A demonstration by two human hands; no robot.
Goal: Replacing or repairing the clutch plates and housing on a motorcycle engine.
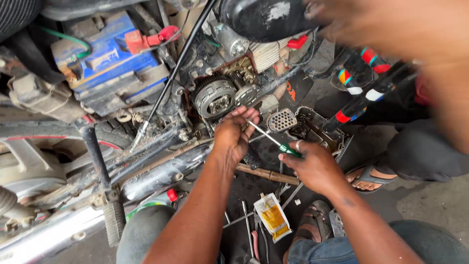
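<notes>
head view, looking down at an opened motorcycle engine. the left hand [233, 137] rests against the lower edge of the exposed crankcase, its fingertips drawn together just below the round toothed clutch assembly [213, 98]; what, if anything, they pinch is too small to tell. the right hand [312, 166] is clamped around the green handle of a screwdriver [273, 139], whose thin metal shaft runs up and left to meet the left fingertips. just right of the shaft lies a perforated metal strainer [282, 120], and beside that the detached engine cover [317, 129], open side up. above left of the clutch sits a blue battery [105, 54] with a red terminal cap [137, 40]. a black cable [171, 73] crosses diagonally in front of it. on the ground between the person's knees lie a yellow sachet [273, 216] and red-handled pliers [255, 242]. a second person's blurred arm [420, 44] enters at upper right, and a sandalled foot [366, 178] stands near the right hand.
</notes>
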